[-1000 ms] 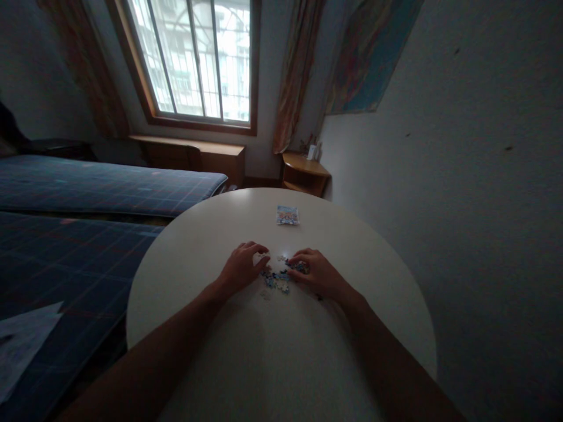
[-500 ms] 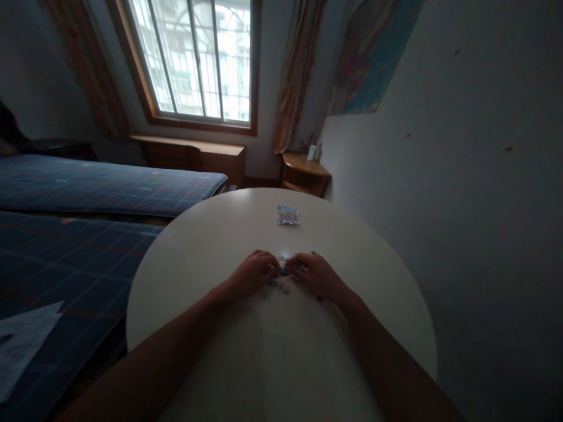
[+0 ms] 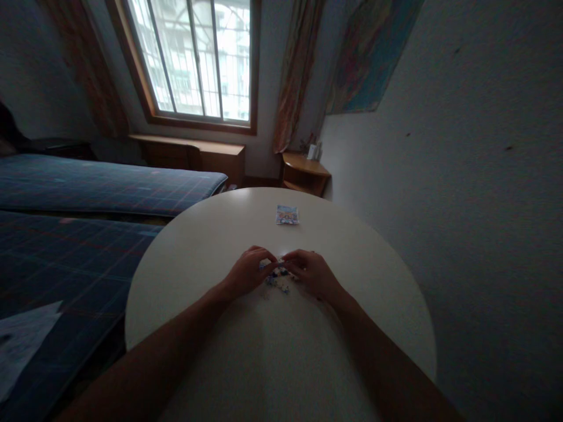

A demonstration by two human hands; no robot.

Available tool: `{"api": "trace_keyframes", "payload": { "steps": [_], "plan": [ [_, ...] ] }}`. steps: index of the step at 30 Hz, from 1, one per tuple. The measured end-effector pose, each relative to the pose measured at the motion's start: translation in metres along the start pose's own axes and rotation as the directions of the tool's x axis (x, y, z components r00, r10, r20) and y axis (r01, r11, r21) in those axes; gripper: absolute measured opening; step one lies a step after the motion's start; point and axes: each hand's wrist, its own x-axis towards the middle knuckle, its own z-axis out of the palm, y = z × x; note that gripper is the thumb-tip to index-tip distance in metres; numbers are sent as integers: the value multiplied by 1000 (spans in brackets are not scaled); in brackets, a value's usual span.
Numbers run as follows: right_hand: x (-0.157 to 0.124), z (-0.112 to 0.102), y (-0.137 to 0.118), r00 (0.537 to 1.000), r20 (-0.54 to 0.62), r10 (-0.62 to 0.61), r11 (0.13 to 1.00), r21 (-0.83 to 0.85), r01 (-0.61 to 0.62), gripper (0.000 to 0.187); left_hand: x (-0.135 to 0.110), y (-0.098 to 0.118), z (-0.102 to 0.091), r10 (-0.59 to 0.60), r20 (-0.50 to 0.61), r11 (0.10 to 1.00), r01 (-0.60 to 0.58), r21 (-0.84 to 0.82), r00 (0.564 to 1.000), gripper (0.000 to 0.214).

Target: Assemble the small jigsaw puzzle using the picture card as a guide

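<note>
Small blue, dark and pale jigsaw pieces (image 3: 278,285) lie in a loose cluster on the round white table (image 3: 264,357). My left hand (image 3: 250,269) reaches in from the left of them, its thumb and fingers pinched at the cluster's upper edge. Opposite it, my right hand (image 3: 312,272) has its fingertips pinched together too, nearly meeting the left ones. Small bluish-white bits show between the two sets of fingertips; their exact shape is too small to make out. Both hands partly cover the pieces.
A small square printed packet or card (image 3: 287,214) lies beyond my hands. On the left, a bed with a blue plaid mattress (image 3: 79,252) adjoins the table and holds sheets of paper (image 3: 26,340). A white wall (image 3: 475,234) runs along the right. A corner shelf (image 3: 307,165) stands behind.
Both hands have shifted slightly away from me, with the fingertips now higher over the cluster. More of the pieces beneath them shows.
</note>
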Motion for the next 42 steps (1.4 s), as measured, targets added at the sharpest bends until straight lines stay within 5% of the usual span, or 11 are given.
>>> {"api": "trace_keyframes", "payload": {
  "steps": [9,16,26,35,42],
  "plan": [
    [1,-2,7,997,-67,-44,969,-245,27,20,-1,-11,-1,-118,-51,988,123,94,992,13],
    [-3,-2,14,990,79,-116,901,-411,138,18,-5,-11,-6,-80,-16,984,81,160,997,17],
    [-2,-5,14,982,164,-95,909,-389,152,8,-9,-12,0,10,161,992,-30,119,987,16],
    [-3,-6,6,974,143,-178,916,-337,217,6,-5,-9,6,41,123,999,-38,-29,992,3],
    [0,-7,3,987,112,-118,950,-277,145,11,-1,-1,0,-87,46,994,90,-63,995,7]
  ]
}}
